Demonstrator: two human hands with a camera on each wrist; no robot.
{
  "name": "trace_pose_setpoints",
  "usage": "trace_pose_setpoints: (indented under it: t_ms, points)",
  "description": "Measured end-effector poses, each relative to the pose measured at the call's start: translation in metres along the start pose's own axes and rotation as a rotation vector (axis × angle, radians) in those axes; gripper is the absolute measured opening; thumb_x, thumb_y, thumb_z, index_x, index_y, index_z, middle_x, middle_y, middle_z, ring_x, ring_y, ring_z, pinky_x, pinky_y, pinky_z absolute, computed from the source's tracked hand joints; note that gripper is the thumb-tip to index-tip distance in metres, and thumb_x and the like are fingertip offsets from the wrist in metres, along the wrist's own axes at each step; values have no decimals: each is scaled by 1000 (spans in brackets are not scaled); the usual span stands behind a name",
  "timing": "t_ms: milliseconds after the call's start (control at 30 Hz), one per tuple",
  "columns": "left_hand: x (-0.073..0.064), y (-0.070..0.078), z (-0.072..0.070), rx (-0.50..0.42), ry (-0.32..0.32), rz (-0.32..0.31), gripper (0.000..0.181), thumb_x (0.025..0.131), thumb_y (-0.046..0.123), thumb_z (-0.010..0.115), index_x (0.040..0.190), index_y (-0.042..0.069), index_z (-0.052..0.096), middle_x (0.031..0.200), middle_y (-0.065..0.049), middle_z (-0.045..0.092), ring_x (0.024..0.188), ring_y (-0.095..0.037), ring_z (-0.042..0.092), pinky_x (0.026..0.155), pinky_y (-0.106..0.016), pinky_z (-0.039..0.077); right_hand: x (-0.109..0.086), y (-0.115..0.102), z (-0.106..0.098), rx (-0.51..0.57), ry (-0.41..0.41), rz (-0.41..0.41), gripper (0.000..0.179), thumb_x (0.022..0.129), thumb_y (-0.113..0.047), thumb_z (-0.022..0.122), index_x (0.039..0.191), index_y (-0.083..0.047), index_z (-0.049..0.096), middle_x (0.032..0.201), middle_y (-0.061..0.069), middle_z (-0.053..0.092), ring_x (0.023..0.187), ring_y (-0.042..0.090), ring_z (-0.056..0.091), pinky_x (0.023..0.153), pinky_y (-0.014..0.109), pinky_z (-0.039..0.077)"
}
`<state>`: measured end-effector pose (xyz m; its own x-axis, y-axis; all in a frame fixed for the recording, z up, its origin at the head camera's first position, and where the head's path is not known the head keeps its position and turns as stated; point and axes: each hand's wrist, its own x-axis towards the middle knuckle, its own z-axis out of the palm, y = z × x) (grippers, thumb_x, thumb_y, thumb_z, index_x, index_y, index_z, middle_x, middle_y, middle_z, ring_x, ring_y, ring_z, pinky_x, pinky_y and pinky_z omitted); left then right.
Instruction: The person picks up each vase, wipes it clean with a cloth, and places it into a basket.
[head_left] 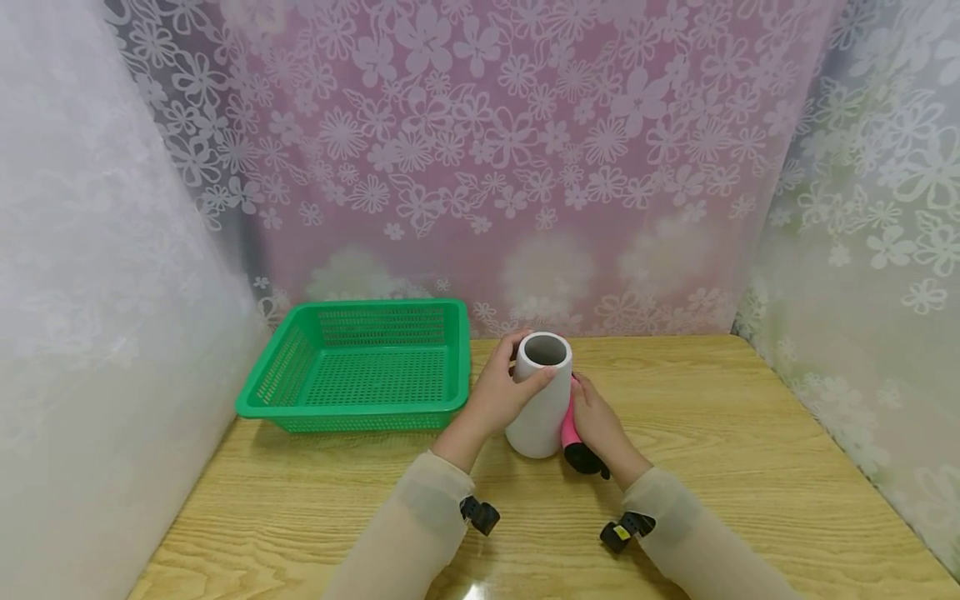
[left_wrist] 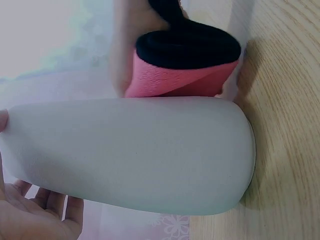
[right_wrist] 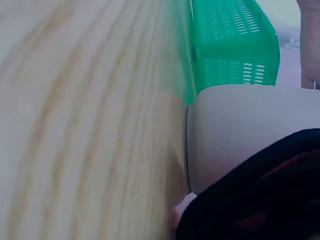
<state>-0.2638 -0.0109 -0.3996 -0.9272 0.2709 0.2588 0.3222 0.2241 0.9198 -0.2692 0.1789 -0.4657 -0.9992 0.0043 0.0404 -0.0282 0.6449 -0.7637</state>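
Observation:
A tall white vase [head_left: 537, 421] stands upright on the wooden table, its round mouth facing up. My left hand [head_left: 495, 387] grips it near the top, thumb on the near side of the rim and the other fingers behind. In my right hand [head_left: 603, 425] is a folded pink and black cloth [left_wrist: 187, 75], held against the vase's right side. The left wrist view shows the cloth's fuzzy pink face along the vase wall and its black fold outward. Dark cloth fills the lower corner of the right wrist view and hides the right fingers there.
A green plastic basket [head_left: 352, 412] with slotted walls stands left of the vase, nothing visible in it. The wooden table [head_left: 720, 467] reaches back to a pink flowered curtain [head_left: 495, 158]. Pale sheets hang at both sides.

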Motion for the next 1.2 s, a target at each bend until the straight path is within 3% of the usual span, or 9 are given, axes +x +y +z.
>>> trace_pose_setpoints:
  t_ms: [367,700,1000,1200]
  points:
    - [1,-1,0,9,8,2,67,92,44,72,149,26,42,140,1,50,128,-20,50,105,-48,44,4,5,0,-79,-99,22,57,111,-33,19,153,5,28,153,31,35,141,47,33,116,58,23]
    - [-1,0,0,17,2,5,69,91,46,72,149,25,42,140,3,50,130,-20,50,105,-49,44,4,7,-5,-89,-156,34,60,111,-37,19,154,3,27,155,29,32,143,46,30,116,59,21]
    - [-2,1,0,13,-10,-22,69,91,47,72,149,29,41,143,3,48,134,-23,48,106,-50,43,2,7,-19,-100,-229,-5,61,111,-38,24,152,6,30,153,32,34,141,47,34,115,60,25]
    - [-1,0,0,12,-2,-21,69,91,46,72,149,26,41,142,4,48,134,-21,47,107,-50,42,-2,2,-31,-94,-292,31,63,110,-40,25,152,7,28,151,33,34,135,48,38,112,65,26]
